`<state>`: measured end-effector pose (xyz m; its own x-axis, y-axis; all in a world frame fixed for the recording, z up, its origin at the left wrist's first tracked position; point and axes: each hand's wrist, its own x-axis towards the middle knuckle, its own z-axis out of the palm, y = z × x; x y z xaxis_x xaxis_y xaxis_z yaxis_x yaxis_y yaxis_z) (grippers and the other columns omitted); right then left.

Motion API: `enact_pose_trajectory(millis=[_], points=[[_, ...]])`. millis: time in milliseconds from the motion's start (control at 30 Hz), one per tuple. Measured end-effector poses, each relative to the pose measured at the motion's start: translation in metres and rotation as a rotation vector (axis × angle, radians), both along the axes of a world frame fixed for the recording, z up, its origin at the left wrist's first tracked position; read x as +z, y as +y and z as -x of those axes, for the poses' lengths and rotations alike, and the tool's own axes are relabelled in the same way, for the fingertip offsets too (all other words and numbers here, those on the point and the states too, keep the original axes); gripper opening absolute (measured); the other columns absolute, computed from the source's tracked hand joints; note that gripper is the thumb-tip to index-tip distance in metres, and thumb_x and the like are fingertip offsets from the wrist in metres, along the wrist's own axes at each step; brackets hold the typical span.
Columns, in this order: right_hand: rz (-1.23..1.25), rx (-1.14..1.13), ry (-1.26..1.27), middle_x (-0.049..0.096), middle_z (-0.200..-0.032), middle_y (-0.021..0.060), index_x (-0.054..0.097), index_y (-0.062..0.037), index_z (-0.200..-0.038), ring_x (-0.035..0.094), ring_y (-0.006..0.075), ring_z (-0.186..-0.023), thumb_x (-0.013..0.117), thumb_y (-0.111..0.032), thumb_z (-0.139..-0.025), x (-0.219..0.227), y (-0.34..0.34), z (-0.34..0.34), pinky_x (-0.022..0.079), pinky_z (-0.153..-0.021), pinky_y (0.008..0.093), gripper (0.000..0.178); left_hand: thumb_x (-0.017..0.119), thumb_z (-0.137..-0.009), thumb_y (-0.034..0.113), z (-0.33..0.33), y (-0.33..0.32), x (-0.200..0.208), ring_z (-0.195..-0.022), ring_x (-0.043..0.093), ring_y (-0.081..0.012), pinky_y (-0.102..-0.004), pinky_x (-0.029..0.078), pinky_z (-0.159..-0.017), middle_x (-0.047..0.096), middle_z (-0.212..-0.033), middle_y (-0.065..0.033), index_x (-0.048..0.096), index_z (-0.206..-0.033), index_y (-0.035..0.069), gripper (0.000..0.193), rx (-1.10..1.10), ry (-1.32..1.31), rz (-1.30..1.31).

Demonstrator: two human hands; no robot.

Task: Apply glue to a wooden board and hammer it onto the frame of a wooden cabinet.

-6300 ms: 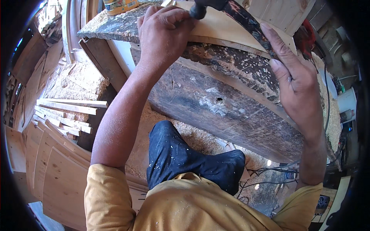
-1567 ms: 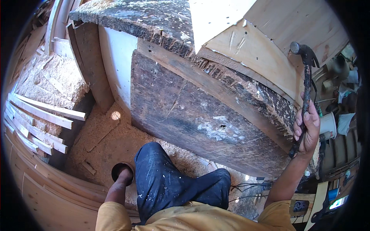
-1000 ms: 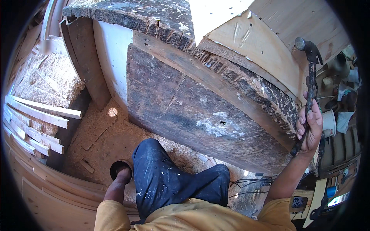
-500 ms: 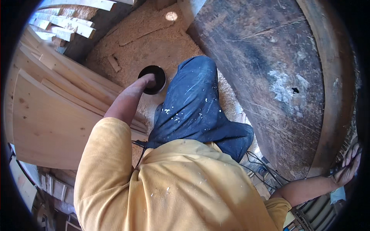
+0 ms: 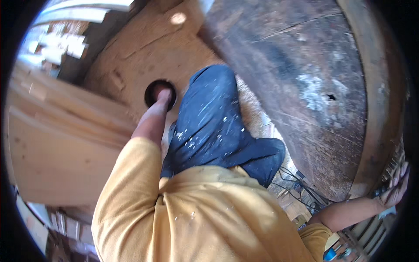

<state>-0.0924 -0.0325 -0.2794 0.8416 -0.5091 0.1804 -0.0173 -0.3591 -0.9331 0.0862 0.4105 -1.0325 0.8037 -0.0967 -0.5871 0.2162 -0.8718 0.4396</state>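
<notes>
My left hand (image 5: pixel 164 94) reaches down into a round, dark vessel (image 5: pixel 150 92) that looks like a bowl or bucket, standing on the dusty floor. Its fingers are lost in the dark inside, so I cannot see whether they grip anything. At the far right my right hand (image 5: pixel 396 185) is stretched out with the fingers extended, beside the curved wooden edge (image 5: pixel 386 109) of a large worn panel (image 5: pixel 297 70). Nothing shows in that hand. Dark blue trousers with pale flecks cover my bent leg between the two arms.
Pale wooden boards (image 5: pixel 65 161) lean at the left. More light planks (image 5: pixel 65 17) are stacked at the upper left. Sawdust and a small wood offcut (image 5: pixel 117 80) lie on the floor (image 5: pixel 152 56). Black cables (image 5: pixel 301 185) trail below the panel.
The view has shifted a little and my left arm looks straighter. My left hand is deeper in the round vessel. The right hand stays where it was.
</notes>
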Motion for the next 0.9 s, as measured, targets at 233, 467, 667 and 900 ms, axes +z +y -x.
enact_pose_trajectory(millis=[233, 467, 667, 900], points=[[0.119, -0.032, -0.123, 0.045, -0.073, 0.0020, 0.028, 0.0068, -0.137, 0.040, 0.0034, -0.044, 0.058, -0.022, -0.091, -0.024, 0.042, -0.020, 0.031, -0.032, 0.0154, 0.062, 0.049, -0.088, 0.024, -0.007, -0.002, -0.023, -0.102, 0.061, -0.0293, -0.0377, 0.049, -0.085, 0.064, -0.111, -0.0125, 0.065, -0.107, 0.007, 0.030, -0.242, -0.088, -0.052], [-0.004, -0.066, -0.220, 0.048, -0.070, 0.0038, 0.039, 0.0085, -0.130, 0.042, 0.0055, -0.043, 0.062, -0.020, -0.088, -0.021, 0.067, -0.033, 0.032, -0.034, 0.0161, 0.056, 0.048, -0.089, 0.025, -0.011, 0.025, -0.033, -0.106, 0.059, -0.0275, -0.0362, 0.047, -0.089, 0.063, -0.115, -0.0100, 0.064, -0.110, 0.007, 0.031, -0.631, -0.222, -0.377], [-0.079, -0.005, -0.343, 0.053, -0.069, 0.0048, 0.046, 0.0070, -0.124, 0.045, 0.0066, -0.046, 0.062, -0.016, -0.087, -0.023, 0.064, -0.023, 0.035, -0.037, 0.0182, 0.046, 0.063, -0.076, 0.020, -0.023, 0.022, 0.100, -0.095, 0.065, -0.0326, -0.0379, 0.051, -0.081, 0.065, -0.098, -0.0254, 0.063, -0.097, -0.007, 0.034, -0.138, -0.117, 0.150], [-0.055, -0.077, -0.674, 0.054, -0.069, 0.0031, 0.053, 0.0013, -0.116, 0.049, 0.0077, -0.048, 0.058, -0.015, -0.091, -0.030, 0.055, -0.007, 0.039, -0.040, 0.0208, 0.031, 0.055, -0.077, -0.003, -0.046, -0.003, 0.335, -0.063, 0.060, -0.0145, -0.0268, 0.050, -0.059, 0.058, -0.068, -0.0063, 0.058, -0.093, -0.002, 0.017, 0.013, 0.007, 0.718]])
